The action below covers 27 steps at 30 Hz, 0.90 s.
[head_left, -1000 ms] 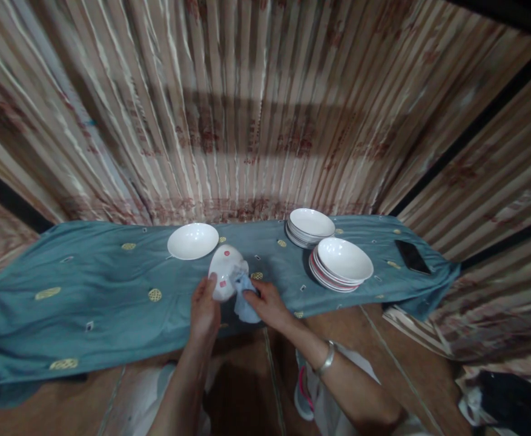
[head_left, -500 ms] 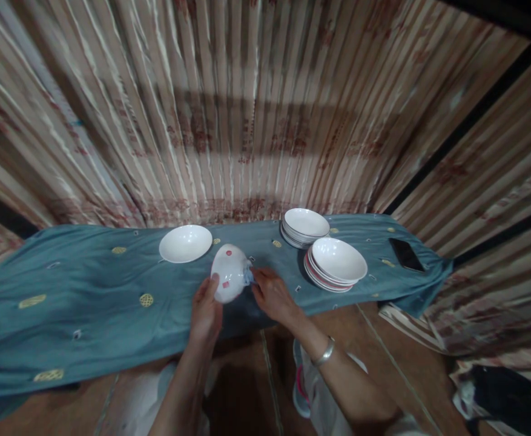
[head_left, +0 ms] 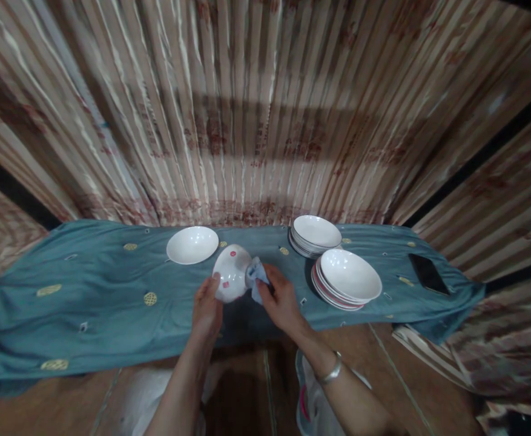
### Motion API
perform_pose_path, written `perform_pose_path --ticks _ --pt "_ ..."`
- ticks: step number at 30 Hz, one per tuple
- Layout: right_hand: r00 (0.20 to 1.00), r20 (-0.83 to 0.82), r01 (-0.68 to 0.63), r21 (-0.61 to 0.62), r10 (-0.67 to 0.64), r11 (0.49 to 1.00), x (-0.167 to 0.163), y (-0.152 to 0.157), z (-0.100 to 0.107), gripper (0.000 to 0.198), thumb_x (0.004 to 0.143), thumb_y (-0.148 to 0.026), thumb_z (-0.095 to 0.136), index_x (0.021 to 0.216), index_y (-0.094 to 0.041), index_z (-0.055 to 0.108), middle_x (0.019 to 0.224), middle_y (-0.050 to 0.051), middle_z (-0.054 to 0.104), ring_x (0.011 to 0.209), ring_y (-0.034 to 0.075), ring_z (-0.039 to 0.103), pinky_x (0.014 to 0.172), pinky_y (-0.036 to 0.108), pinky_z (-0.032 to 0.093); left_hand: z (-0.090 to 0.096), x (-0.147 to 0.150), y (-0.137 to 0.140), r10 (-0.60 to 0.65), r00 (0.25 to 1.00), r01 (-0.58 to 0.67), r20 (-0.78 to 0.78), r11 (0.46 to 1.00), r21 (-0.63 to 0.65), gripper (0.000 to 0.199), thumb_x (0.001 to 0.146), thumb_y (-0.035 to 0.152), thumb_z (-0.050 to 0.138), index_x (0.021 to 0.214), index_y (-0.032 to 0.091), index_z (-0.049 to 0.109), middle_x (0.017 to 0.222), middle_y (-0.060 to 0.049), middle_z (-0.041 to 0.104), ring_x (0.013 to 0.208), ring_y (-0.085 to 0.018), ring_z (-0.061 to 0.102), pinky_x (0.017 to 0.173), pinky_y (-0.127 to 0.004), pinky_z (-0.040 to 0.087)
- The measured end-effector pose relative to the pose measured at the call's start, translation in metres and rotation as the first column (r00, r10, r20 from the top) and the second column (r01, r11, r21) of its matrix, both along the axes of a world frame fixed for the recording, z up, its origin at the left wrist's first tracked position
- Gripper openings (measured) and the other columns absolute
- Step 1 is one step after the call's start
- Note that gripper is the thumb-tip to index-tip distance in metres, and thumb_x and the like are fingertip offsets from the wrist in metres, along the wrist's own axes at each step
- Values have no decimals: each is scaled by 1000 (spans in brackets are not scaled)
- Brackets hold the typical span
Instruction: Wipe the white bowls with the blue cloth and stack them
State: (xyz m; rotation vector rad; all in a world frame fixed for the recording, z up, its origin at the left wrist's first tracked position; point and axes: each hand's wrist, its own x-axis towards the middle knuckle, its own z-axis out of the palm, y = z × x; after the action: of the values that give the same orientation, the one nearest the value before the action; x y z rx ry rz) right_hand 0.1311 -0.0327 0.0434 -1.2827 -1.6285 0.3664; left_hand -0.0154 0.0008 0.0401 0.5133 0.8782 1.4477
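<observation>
A white bowl (head_left: pixel 232 274) with red marks on its outside is tilted on its side above the table's front half. My left hand (head_left: pixel 207 303) grips its rim from the left, thumb on the outer wall. Bunched in my right hand (head_left: pixel 281 297) is a light blue cloth (head_left: pixel 258 280), pressed against the bowl's base on the right. A silver bracelet (head_left: pixel 332 369) circles my right wrist. The bowl's inside faces away and is hidden.
A single white dish (head_left: pixel 192 245) lies behind the bowl to the left. Two stacks stand to the right: white dishes (head_left: pixel 316 231) behind, white and red-edged dishes (head_left: pixel 350 275) in front. A black phone (head_left: pixel 428 274) rests on the green tablecloth (head_left: pixel 106 303). A pleated curtain (head_left: pixel 247 121) hangs behind.
The blue cloth shows more now, its folds spread beside the bowl's base, and my right hand has shifted slightly right. My left hand keeps its hold. The view has shifted a little.
</observation>
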Motion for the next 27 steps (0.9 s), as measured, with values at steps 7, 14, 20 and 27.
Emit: perform_pose_path --ticks 7,14,20,27 --pt "894 447 -70 78 28 994 -15 -1 -14 53 92 -23 40 144 -16 29 151 14 26 140 24 19 110 46 28 -10 10 -1 -20 992 20 -121 1000 2 33 54 39 78 75 16 66 68 -2 69 70 -17 64 69 -28 47" --pt "865 502 -21 80 -22 997 -11 13 -15 50 92 -26 41 141 -18 35 149 11 31 140 25 18 110 49 22 -23 15 -4 -53 977 52 -206 999 -9 32 50 37 78 72 17 68 71 -2 69 69 -17 62 69 -29 48" --pt "976 216 -17 13 14 1000 4 26 -12 45 95 -31 33 138 -20 38 144 10 38 136 20 28 111 43 24 -14 17 -8 -164 977 169 -136 985 21 25 51 32 80 67 16 70 63 0 66 60 -13 57 59 -24 44" --pt "936 -350 -45 -201 -29 979 12 51 -30 40 91 -40 37 123 -22 54 129 6 56 122 18 48 108 38 31 -17 11 -6 -101 995 100 -5 988 -118 34 45 28 86 68 13 68 64 -2 68 59 -14 60 62 -26 44"
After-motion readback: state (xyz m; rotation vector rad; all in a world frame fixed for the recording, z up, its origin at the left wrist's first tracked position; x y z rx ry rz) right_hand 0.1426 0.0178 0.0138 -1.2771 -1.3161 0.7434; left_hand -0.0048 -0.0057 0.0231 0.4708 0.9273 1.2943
